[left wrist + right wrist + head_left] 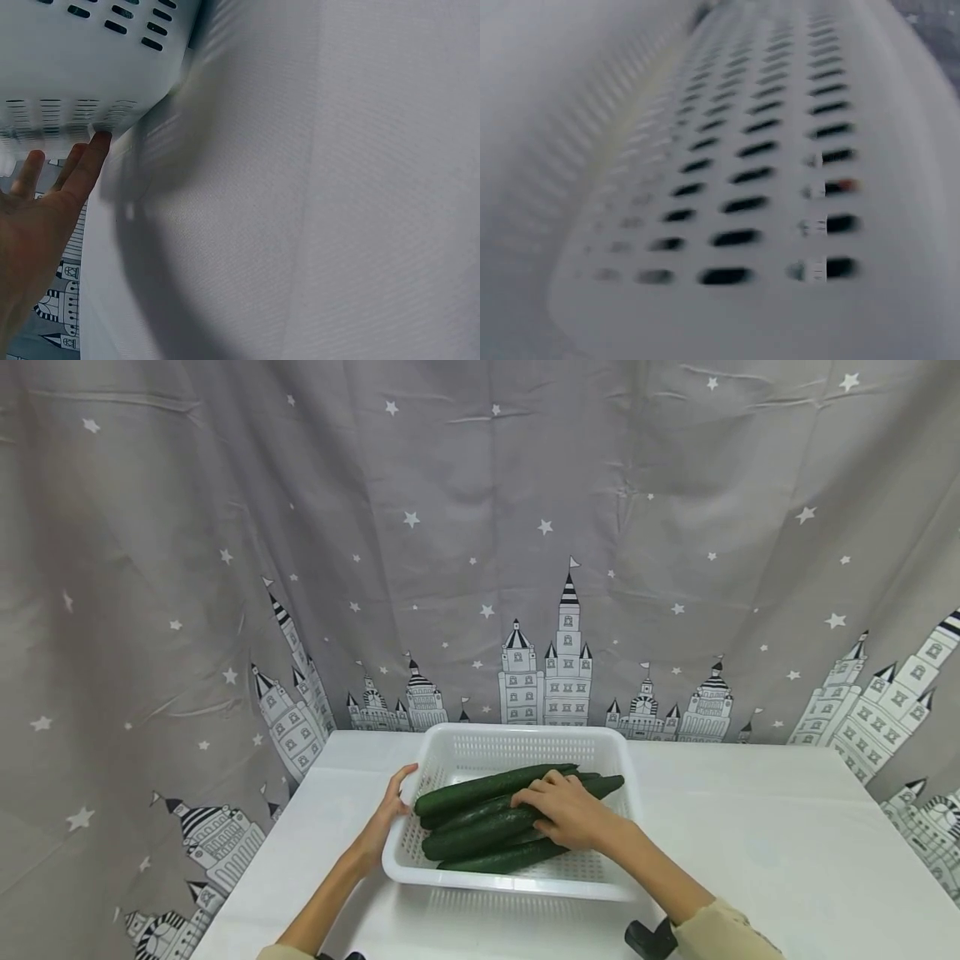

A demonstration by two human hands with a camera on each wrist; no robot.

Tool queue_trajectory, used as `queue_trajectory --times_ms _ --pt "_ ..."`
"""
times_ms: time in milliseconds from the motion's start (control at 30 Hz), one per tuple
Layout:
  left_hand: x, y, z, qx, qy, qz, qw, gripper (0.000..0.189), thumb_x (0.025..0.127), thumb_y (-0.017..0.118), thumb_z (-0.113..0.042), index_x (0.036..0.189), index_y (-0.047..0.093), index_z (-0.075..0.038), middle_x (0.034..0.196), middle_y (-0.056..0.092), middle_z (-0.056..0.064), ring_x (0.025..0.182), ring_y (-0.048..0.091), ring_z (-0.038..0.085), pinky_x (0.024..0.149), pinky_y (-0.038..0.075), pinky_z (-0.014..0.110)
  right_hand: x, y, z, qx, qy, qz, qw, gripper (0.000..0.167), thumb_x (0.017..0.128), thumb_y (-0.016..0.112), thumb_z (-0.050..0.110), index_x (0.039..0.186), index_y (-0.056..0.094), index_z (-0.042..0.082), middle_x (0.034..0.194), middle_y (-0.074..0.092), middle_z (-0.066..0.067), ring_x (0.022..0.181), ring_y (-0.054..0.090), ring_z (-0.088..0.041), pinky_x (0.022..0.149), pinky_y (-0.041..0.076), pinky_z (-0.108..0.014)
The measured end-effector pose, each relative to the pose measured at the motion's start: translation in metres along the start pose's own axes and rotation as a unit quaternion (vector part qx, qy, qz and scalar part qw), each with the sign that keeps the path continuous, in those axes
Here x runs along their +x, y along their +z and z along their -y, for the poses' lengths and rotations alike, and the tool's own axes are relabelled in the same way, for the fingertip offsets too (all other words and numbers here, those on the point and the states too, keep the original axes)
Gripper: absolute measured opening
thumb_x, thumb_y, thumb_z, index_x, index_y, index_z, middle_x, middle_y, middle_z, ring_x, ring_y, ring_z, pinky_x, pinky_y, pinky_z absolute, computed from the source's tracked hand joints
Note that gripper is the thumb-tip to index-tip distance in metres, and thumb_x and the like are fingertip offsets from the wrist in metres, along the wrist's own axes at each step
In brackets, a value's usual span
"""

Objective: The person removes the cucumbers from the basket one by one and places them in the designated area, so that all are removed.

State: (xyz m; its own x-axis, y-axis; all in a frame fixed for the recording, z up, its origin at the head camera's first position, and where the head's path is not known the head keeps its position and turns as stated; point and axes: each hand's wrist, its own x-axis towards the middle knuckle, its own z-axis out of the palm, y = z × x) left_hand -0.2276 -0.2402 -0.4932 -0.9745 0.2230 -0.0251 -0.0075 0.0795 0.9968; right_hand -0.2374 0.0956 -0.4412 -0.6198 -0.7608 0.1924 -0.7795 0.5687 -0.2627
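Note:
A white slotted plastic basket (525, 883) holds several long dark green cucumbers (480, 828), lying side by side and partly on one another. My right hand (572, 814) reaches over the near wall, its bent fingers and thumb round a cucumber near the right part of the pile. At the basket's left end, my left hand (388, 802) touches the outer wall with fairly straight fingers. In the left wrist view those fingers (91, 161) meet the wall near its lower corner. The right wrist view has the slotted wall (780, 217) up close, with the right hand out of sight behind it.
The basket stands on a white-covered table (750, 827), near its back edge. Behind rises a grey curtain (450, 527) printed with stars and castles. Black wrist gear (651, 938) shows beneath the right forearm.

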Motion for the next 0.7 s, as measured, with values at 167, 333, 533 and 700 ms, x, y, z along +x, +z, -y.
queue_trajectory --times_ms 167,333,533,700 --pt "0.001 0.000 0.000 0.010 -0.002 -0.005 0.9999 0.075 0.084 0.034 -0.015 0.156 0.014 -0.022 0.156 0.021 0.022 0.132 0.036 0.046 0.097 0.037 0.055 -0.003 -0.020 -0.001 0.003 -0.015 -0.042 0.9990 0.041 0.091 0.070 0.010 0.131 0.060 0.014 0.122 0.064 -0.003 0.108 0.059 -0.024 0.088 0.048 -0.045" --pt "0.001 0.000 0.000 0.018 -0.005 -0.009 0.9998 0.074 0.084 0.033 -0.015 0.156 0.014 -0.023 0.153 0.028 0.022 0.129 0.039 0.043 0.097 0.038 0.053 -0.011 -0.044 0.003 0.053 0.005 -0.073 0.9959 0.045 0.093 0.069 0.010 0.136 0.058 0.013 0.128 0.061 -0.006 0.116 0.057 -0.027 0.095 0.046 -0.047" --pt "0.001 -0.001 0.001 0.015 0.000 -0.004 0.9999 0.074 0.084 0.034 -0.016 0.156 0.013 -0.023 0.156 0.023 0.023 0.130 0.038 0.046 0.095 0.040 0.053 -0.032 -0.066 -0.003 0.135 0.044 -0.123 0.9823 0.049 0.092 0.070 0.008 0.139 0.057 0.011 0.127 0.060 -0.007 0.114 0.057 -0.027 0.091 0.048 -0.047" --pt "0.000 0.000 0.001 0.016 0.000 -0.007 0.9998 0.075 0.084 0.035 -0.016 0.156 0.015 -0.024 0.158 0.019 0.020 0.133 0.034 0.048 0.095 0.040 0.054 -0.058 -0.077 -0.015 0.190 0.118 -0.162 0.9610 0.051 0.091 0.072 0.012 0.140 0.057 0.010 0.123 0.063 -0.009 0.105 0.059 -0.027 0.080 0.052 -0.042"
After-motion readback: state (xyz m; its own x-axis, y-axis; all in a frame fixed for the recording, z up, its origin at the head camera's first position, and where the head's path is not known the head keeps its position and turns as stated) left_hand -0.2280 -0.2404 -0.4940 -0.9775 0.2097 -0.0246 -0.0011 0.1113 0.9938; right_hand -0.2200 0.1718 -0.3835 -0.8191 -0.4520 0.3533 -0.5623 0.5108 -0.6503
